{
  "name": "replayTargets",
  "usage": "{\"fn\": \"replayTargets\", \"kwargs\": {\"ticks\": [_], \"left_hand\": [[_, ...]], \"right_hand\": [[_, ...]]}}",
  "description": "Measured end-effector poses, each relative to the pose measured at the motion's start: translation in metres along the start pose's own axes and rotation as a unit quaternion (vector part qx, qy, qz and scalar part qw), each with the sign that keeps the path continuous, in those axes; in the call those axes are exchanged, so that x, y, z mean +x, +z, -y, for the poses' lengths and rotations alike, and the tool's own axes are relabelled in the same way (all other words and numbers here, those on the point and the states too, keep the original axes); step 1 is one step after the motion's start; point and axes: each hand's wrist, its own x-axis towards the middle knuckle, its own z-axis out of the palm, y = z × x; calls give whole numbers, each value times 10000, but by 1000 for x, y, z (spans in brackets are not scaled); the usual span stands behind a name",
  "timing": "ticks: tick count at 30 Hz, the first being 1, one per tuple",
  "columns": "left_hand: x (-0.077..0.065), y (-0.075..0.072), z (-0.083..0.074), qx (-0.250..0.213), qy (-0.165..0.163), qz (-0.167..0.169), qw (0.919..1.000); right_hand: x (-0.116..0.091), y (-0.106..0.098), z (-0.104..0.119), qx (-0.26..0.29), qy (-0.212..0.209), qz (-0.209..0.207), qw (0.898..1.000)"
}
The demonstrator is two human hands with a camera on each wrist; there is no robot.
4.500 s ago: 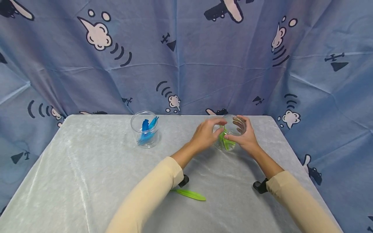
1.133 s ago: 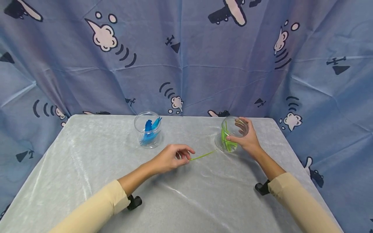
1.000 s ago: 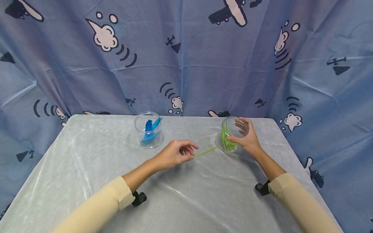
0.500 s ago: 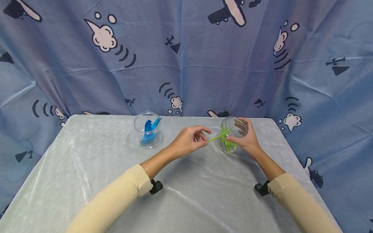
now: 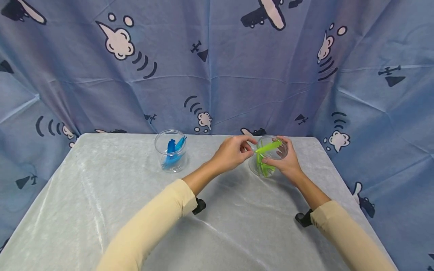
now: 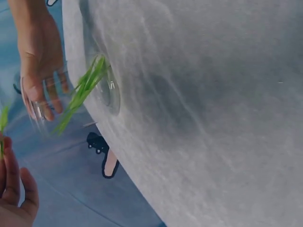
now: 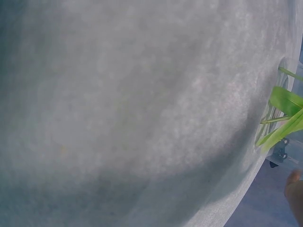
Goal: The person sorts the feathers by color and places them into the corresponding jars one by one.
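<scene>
My left hand pinches a green feather by its thin quill end. The feather slants across the mouth of a clear plastic jar, its broad end pointing right. Around the jar's right side curls my right hand, thumb in front and fingers behind. Several other green feathers stand inside that jar. In the left wrist view, my left hand shows at the lower left corner, and my right hand is around the jar. The right wrist view catches only the green feathers and a fingertip at its edge.
A second clear jar holding blue feathers stands at the back, left of my hands. A pale grey cloth covers the table. A blue patterned curtain hangs right behind the table's back edge.
My left hand has moved right and up from mid-table, bringing the pinched green feather over the jar's mouth. Earlier that feather lay on the table near the front. My right hand stays on the jar.
</scene>
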Motion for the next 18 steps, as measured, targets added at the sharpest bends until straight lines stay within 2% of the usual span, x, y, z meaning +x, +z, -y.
{"fn": "replayTargets", "kwargs": {"ticks": [9, 18], "left_hand": [[17, 8, -4, 342, -48, -129, 9993], [21, 7, -5, -109, -397, -362, 9985]], "right_hand": [[0, 1, -2, -44, -45, -48, 10000], [0, 1, -1, -85, -75, 26, 9999]]}}
